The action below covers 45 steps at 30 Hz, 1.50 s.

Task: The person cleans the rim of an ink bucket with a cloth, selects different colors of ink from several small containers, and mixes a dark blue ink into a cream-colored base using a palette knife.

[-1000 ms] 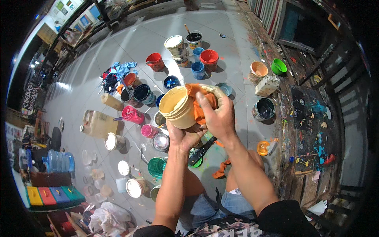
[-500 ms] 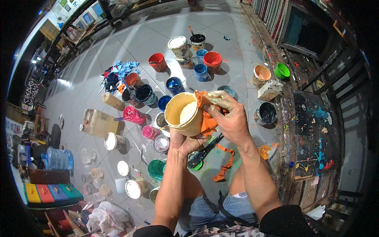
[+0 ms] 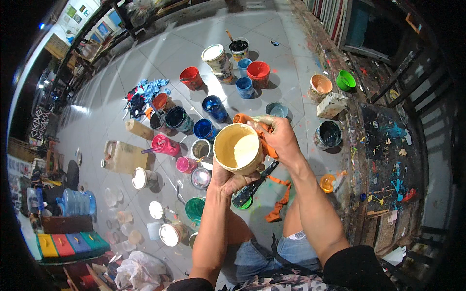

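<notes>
My left hand [image 3: 224,179] grips a cream-yellow plastic pot [image 3: 225,148] from below; its mouth faces up toward me, showing a paler yellow patch inside. My right hand [image 3: 281,138] pinches a bunched orange cloth [image 3: 269,151] against the far right side of the pot's rim. Just below them on the floor lie a long black tool [image 3: 246,194], partly hidden, and a strip of orange cloth [image 3: 277,209]. Around these stand blue pots [image 3: 213,109], a pink pot [image 3: 162,144] and a green pot [image 3: 195,208].
Several paint pots [image 3: 258,72], a jerrycan [image 3: 124,160], a rag pile [image 3: 150,89] and plastic cups [image 3: 124,228] cover parts of the tiled floor [image 3: 150,53]. A paint-stained wooden platform [image 3: 388,174] runs along the right. Coloured bins [image 3: 65,245] sit at lower left.
Over the last second the pot has come lower and turned so more of its inside shows. My right hand has shifted right and a little down with the orange cloth.
</notes>
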### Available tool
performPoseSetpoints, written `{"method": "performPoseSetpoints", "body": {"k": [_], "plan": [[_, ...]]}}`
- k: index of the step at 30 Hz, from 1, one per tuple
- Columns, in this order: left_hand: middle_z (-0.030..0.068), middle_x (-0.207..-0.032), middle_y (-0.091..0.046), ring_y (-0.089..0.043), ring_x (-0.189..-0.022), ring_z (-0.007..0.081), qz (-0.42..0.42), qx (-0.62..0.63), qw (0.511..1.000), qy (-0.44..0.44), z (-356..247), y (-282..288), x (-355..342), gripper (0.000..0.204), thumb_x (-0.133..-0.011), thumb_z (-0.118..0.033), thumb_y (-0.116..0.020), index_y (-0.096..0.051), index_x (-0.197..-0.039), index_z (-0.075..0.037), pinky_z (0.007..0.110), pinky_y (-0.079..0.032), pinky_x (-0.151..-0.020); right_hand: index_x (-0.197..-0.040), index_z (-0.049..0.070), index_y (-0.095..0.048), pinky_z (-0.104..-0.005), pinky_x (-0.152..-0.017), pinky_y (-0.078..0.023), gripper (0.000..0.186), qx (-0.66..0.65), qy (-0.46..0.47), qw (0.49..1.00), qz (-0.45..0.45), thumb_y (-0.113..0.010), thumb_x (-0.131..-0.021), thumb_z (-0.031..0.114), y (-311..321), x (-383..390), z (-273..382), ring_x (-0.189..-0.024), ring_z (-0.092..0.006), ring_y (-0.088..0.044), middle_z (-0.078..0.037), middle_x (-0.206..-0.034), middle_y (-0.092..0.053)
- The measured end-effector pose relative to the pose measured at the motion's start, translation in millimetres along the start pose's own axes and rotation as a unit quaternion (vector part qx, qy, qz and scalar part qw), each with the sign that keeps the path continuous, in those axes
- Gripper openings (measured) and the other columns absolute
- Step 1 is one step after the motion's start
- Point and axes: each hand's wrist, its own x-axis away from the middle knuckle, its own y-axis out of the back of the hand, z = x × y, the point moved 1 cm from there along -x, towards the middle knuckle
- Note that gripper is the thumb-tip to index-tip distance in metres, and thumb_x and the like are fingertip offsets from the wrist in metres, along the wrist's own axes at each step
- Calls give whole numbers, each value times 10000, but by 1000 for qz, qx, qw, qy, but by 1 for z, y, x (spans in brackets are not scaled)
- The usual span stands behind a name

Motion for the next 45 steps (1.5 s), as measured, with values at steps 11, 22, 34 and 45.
{"method": "performPoseSetpoints", "body": {"k": [11,22,34,45], "plan": [[139,-1065,-668,-605,-758,244,-60,-24,998,23,4,-6,-5,758,-860,-803,-389,-630,-1213,-177,302,-431,-523,-1301,-144,-527,-310,-890,-502,709,162,23,966,-199,-767,-857,354,9,-21,-32,-1028,-191,-633,-229,-1185,-654],[108,-1148,-664,-640,-860,261,0,-78,976,-205,-21,1,11,761,-900,-775,-321,-578,-1300,-182,306,-486,-628,-1279,-64,-493,-279,-759,-541,326,-204,46,967,-144,-471,-1002,107,-25,25,57,-906,-166,-674,-172,-1044,-667],[90,-1327,-592,-632,-1096,257,21,-33,993,-112,-12,21,-8,863,-876,-817,-317,-509,-1391,-152,363,-540,-779,-1148,-32,-542,-315,-616,-478,256,-11,48,977,-206,-629,-928,66,-35,23,38,-682,-120,-599,-119,-754,-662],[113,-1285,-614,-656,-1071,274,29,-40,996,-80,-12,31,-4,775,-910,-743,-381,-530,-1356,-126,413,-569,-819,-1094,-51,-607,-372,-801,-501,309,70,-7,970,-231,-715,-870,133,-18,8,16,-881,-248,-672,-220,-991,-680]]}}
